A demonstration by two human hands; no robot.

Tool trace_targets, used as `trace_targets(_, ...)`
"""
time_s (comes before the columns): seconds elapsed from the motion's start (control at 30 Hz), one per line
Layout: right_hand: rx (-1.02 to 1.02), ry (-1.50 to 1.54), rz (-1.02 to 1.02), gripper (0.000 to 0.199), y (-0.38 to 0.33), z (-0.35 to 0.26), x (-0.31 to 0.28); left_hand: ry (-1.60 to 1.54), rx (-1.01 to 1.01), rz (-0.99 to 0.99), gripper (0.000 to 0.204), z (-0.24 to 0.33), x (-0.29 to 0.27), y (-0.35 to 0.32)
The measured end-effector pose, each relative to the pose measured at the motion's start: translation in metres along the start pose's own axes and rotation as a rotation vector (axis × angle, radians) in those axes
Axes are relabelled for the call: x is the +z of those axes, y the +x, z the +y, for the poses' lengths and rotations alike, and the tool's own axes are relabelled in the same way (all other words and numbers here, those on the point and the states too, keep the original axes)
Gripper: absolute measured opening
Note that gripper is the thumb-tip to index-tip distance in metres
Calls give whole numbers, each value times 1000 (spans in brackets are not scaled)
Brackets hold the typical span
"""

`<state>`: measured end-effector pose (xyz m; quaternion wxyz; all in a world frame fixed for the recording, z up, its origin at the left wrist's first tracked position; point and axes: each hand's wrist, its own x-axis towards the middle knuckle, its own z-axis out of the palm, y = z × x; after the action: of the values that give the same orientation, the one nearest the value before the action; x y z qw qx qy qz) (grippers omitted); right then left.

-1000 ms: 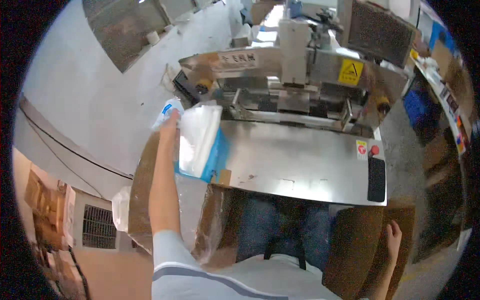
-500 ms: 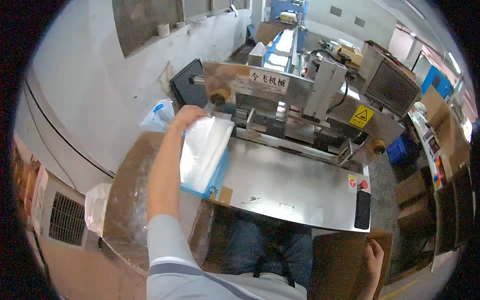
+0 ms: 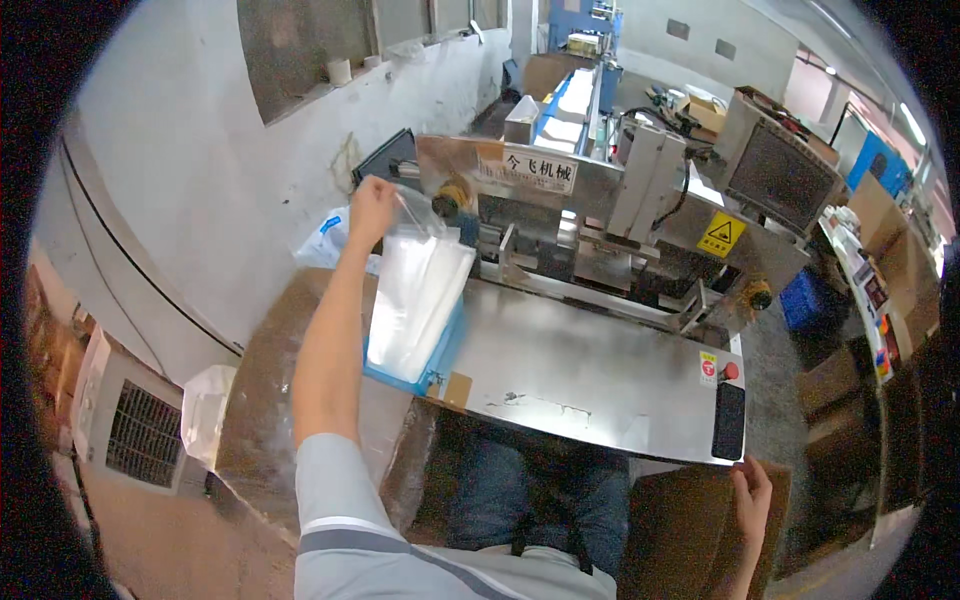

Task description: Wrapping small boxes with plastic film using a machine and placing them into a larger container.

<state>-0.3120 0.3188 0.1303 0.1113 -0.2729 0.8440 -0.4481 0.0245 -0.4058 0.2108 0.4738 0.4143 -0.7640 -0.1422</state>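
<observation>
My left hand [image 3: 372,208] is stretched forward and pinches the top of a clear plastic bag [image 3: 415,290], lifting it off a stack of clear bags that lies in a blue tray [image 3: 440,357] at the left end of the steel machine table [image 3: 590,375]. My right hand [image 3: 752,495] rests low at the right, fingers on the edge of a brown cardboard box [image 3: 690,530], holding nothing that I can see.
A metal packaging machine [image 3: 610,215] with a yellow warning sticker stands behind the table. A red button [image 3: 731,371] and black panel [image 3: 728,420] sit at the table's right end. A plastic-covered brown surface [image 3: 260,400] lies left; cardboard boxes [image 3: 880,220] stand far right.
My left hand has moved up and forward, and pulled the top clear bag up from the stack. My view has tilted up to show more of the machine. The right hand stays low.
</observation>
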Motion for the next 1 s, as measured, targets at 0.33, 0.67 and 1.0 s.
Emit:
trace_targets(0.33, -244, 260, 87, 50, 18, -96, 38, -528, 222, -257, 19, 273, -83, -113)
trace_targets(0.67, -598, 327, -681, 14, -3, -186, 93, -815, -33, -918, 42, 313, -67, -309)
trace_targets(1.0, -697, 239, -88, 9, 9, -130, 115, -687, -590, -1030, 20, 255, -3, -372)
